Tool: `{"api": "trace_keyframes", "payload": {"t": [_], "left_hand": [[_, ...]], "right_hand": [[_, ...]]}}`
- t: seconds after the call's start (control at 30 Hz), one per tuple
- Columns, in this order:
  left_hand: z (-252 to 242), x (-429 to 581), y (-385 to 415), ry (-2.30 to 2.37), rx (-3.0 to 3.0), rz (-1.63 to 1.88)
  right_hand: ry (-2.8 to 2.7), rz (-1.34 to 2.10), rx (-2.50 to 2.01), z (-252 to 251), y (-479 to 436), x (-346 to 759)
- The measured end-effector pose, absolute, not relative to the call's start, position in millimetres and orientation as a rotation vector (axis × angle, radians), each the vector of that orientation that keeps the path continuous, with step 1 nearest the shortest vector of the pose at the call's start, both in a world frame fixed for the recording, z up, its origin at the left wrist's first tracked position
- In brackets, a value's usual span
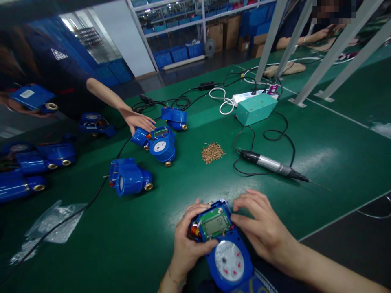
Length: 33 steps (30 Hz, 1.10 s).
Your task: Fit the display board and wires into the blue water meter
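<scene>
A blue water meter (pixel 229 260) is close in front of me, its top housing uncovered. A green circuit board with a small lit display (pixel 216 225) shows inside, above a round white dial. My left hand (pixel 190 238) wraps around the housing's left side, thumb across the front below the display. At the housing's right edge is my right hand (pixel 264 228), fingers apart and slightly bent. One fingertip appears to touch the rim, and I see nothing held there. Beyond the hands lies a pile of small brass-coloured screws (pixel 213 152), with an electric screwdriver (pixel 273 165) to its right.
Several more blue meters (pixel 130 177) stand to the left; a co-worker's hand (pixel 139 121) rests on one. A clear plastic bag (pixel 56 224) lies at left, crossed by a black cable. Behind the screwdriver are a teal box (pixel 256 109), a power strip, cords and metal posts.
</scene>
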<state>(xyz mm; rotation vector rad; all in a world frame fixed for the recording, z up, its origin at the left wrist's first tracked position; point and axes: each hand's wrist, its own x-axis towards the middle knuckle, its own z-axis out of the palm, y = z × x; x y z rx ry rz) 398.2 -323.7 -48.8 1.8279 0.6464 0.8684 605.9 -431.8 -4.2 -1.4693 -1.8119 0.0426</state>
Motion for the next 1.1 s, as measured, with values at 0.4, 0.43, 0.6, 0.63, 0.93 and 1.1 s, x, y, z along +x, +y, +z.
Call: {"api": "trace_keyframes", "payload": {"t": [0.4,0.43,0.6,0.63,0.93,1.1], "left_hand": [[-46,398,-325,0.676,1.846,0.868],[-46,398,-325,0.685,1.845,0.865],[-46,400,-326,0.683,1.870,0.849],[-46,401,-326,0.680,1.873,0.851],[-39,407,-329,0.655,1.881,0.824],[-28,409,-334,0.727,1.872,0.748]], "right_hand": [[-1.879,0.175,-1.498,-12,-446,594],[-1.881,0.214,-1.488,-13,-447,594],[-1.686,0.067,-1.560,-23,-446,583],[-1.654,0.022,-1.578,-24,-446,580],[-1.717,-0.150,-1.827,-21,-447,574],[-1.560,0.177,-1.826,-41,-451,573]]}}
